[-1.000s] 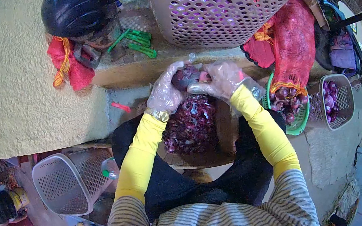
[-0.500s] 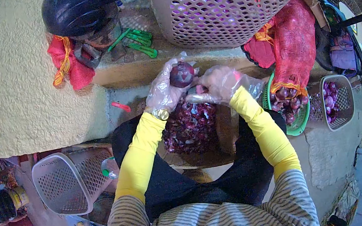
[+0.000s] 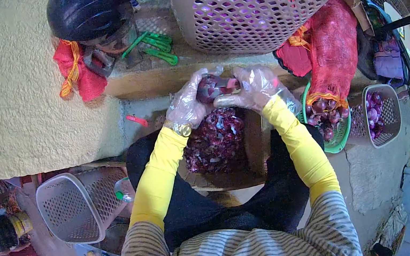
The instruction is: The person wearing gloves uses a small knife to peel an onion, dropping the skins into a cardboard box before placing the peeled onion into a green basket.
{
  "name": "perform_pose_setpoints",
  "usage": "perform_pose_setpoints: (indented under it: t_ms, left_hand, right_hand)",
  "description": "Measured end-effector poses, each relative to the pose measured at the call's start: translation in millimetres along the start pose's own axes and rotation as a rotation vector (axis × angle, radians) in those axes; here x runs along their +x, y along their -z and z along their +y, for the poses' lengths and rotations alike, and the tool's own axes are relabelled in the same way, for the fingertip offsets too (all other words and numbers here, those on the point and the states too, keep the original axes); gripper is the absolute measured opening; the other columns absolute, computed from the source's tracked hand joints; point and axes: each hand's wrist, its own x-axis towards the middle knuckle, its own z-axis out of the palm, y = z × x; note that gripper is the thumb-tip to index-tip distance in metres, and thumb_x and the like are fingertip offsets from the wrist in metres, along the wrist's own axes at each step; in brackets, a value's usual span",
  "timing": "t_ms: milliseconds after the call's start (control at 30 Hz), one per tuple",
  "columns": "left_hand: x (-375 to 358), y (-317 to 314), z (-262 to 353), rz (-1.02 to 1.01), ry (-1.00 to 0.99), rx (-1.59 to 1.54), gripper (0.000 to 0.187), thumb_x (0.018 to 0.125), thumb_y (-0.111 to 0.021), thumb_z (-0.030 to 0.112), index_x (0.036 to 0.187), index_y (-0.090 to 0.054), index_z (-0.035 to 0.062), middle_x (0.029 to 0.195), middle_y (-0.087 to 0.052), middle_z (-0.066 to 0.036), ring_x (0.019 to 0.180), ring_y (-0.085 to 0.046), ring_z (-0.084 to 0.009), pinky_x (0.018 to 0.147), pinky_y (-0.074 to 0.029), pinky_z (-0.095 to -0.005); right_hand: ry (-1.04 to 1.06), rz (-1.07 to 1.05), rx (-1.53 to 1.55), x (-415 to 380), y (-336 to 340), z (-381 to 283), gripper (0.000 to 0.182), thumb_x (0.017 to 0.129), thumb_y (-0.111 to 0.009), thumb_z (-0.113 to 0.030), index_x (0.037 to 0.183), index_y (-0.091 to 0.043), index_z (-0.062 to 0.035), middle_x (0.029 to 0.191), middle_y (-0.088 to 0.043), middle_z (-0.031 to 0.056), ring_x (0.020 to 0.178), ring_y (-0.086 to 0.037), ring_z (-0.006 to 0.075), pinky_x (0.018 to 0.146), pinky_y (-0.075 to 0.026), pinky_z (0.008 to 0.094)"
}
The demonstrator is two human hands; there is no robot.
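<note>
My left hand (image 3: 186,104), in a clear plastic glove with a watch at the wrist, is closed round a red onion (image 3: 207,89). At the onion's right side is my right hand (image 3: 256,87), gloved too, with its fingers bent round a small pink tool (image 3: 232,84). Pink also shows through the glove near the palm; I cannot tell the tool's kind, as the fingers cover most of it. Below both hands, between the knees, a box (image 3: 255,144) holds a heap of purple onion skins (image 3: 215,142).
A large perforated basket (image 3: 255,5) stands on the ledge ahead. To the right are a red mesh sack (image 3: 335,46), a green basket (image 3: 339,146) of onions and a smaller basket (image 3: 388,139). A black helmet (image 3: 88,12) and green-handled tools (image 3: 159,46) lie ahead left; another basket (image 3: 69,207) stands left.
My right hand has moved up against the onion, bringing the pink tool to its side. My left hand has turned the onion and lowered slightly.
</note>
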Motion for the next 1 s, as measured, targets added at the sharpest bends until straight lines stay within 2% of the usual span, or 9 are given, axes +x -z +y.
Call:
perform_pose_setpoints:
  t_ms: [433, 500, 533, 600, 733, 800, 833, 933, 1000]
  left_hand:
    - [2.8, 9.7, 0.6, 0.024, 0.201, -0.326, 0.046, 0.099, -0.065, 0.026, 0.138, -0.050, 0.0074, 0.134, -0.061, -0.015, 0.123, -0.060, -0.0273, 0.106, -0.048, -0.0487]
    - [-8.7, 6.8, 0.0, -0.087, -0.425, 1.205, 0.065, 0.088, -0.076, 0.010, 0.143, -0.042, 0.0085, 0.134, -0.061, -0.015, 0.124, -0.059, -0.0244, 0.107, -0.048, -0.0454]
    - [-2.2, 15.2, -7.8, -0.087, -0.425, 1.205, 0.065, 0.088, -0.076, 0.010, 0.143, -0.042, 0.0085, 0.134, -0.061, -0.015, 0.124, -0.059, -0.0244, 0.107, -0.048, -0.0454]
    - [14.2, 31.0, -24.5, -0.233, -0.097, -0.174, 0.083, 0.078, -0.082, -0.001, 0.146, -0.036, 0.0071, 0.135, -0.060, -0.015, 0.121, -0.061, -0.0247, 0.107, -0.048, -0.0431]
    - [12.3, 35.0, -22.5, -0.236, -0.312, 0.392, 0.075, 0.084, -0.078, 0.002, 0.146, -0.037, 0.0076, 0.134, -0.060, -0.016, 0.119, -0.062, -0.0281, 0.108, -0.047, -0.0444]
    - [17.2, 32.1, -14.6, 0.024, 0.205, -0.325, 0.037, 0.103, -0.058, 0.028, 0.131, -0.049, 0.0053, 0.127, -0.063, -0.015, 0.116, -0.062, -0.0242, 0.105, -0.050, -0.0422]
    - [20.0, 34.2, -16.0, 0.023, 0.205, -0.325, 0.037, 0.103, -0.058, 0.028, 0.131, -0.049, 0.0053, 0.127, -0.063, -0.015, 0.116, -0.062, -0.0242, 0.105, -0.050, -0.0422]
    - [20.7, 35.1, -17.2, 0.021, 0.103, 0.072, 0.045, 0.097, -0.068, 0.023, 0.132, -0.046, 0.0046, 0.128, -0.065, -0.015, 0.115, -0.065, -0.0244, 0.104, -0.051, -0.0403]
    - [7.8, 30.1, -13.5, 0.027, -0.440, 1.151, 0.061, 0.088, -0.079, 0.025, 0.133, -0.043, 0.0050, 0.125, -0.069, -0.014, 0.112, -0.069, -0.0240, 0.100, -0.052, -0.0384]
  right_hand:
    - [-0.053, -0.246, 0.034, 5.9, 10.7, -6.9, 0.064, 0.073, -0.067, -0.079, 0.084, -0.073, -0.0154, 0.080, -0.072, 0.0162, 0.078, -0.072, 0.0344, 0.074, -0.057, 0.0467]
    - [-0.078, -0.302, 0.024, 8.0, 12.0, -8.4, 0.063, 0.076, -0.065, -0.078, 0.085, -0.073, -0.0155, 0.082, -0.072, 0.0163, 0.080, -0.072, 0.0342, 0.075, -0.056, 0.0472]
    - [-0.102, -0.358, 0.014, 8.8, 12.3, -8.4, 0.062, 0.079, -0.063, -0.077, 0.085, -0.073, -0.0155, 0.083, -0.072, 0.0164, 0.082, -0.072, 0.0341, 0.076, -0.056, 0.0478]
    - [-0.077, -0.345, 0.041, 8.2, 9.9, -5.8, 0.061, 0.081, -0.061, -0.075, 0.084, -0.073, -0.0156, 0.083, -0.072, 0.0162, 0.081, -0.072, 0.0341, 0.076, -0.056, 0.0480]
    - [0.010, -0.298, 0.022, 5.3, -1.7, 1.6, 0.059, 0.086, -0.058, -0.072, 0.081, -0.074, -0.0160, 0.082, -0.072, 0.0155, 0.079, -0.071, 0.0341, 0.076, -0.055, 0.0474]
    - [0.035, -0.310, -0.022, 5.5, -8.1, 1.4, 0.058, 0.086, -0.058, -0.072, 0.081, -0.073, -0.0160, 0.081, -0.071, 0.0150, 0.079, -0.071, 0.0339, 0.076, -0.055, 0.0471]
    - [0.060, -0.323, -0.067, 5.9, -9.1, 0.4, 0.058, 0.087, -0.058, -0.072, 0.080, -0.073, -0.0160, 0.080, -0.071, 0.0145, 0.078, -0.071, 0.0337, 0.076, -0.055, 0.0467]
    - [0.136, -0.444, 0.021, 7.8, 8.1, -5.5, 0.058, 0.086, -0.059, -0.072, 0.080, -0.071, -0.0157, 0.078, -0.070, 0.0134, 0.077, -0.070, 0.0337, 0.073, -0.055, 0.0472]
    - [0.188, -0.410, 0.022, 3.1, -0.4, -8.1, 0.057, 0.086, -0.059, -0.071, 0.086, -0.071, -0.0156, 0.075, -0.069, 0.0124, 0.074, -0.070, 0.0334, 0.070, -0.054, 0.0468]
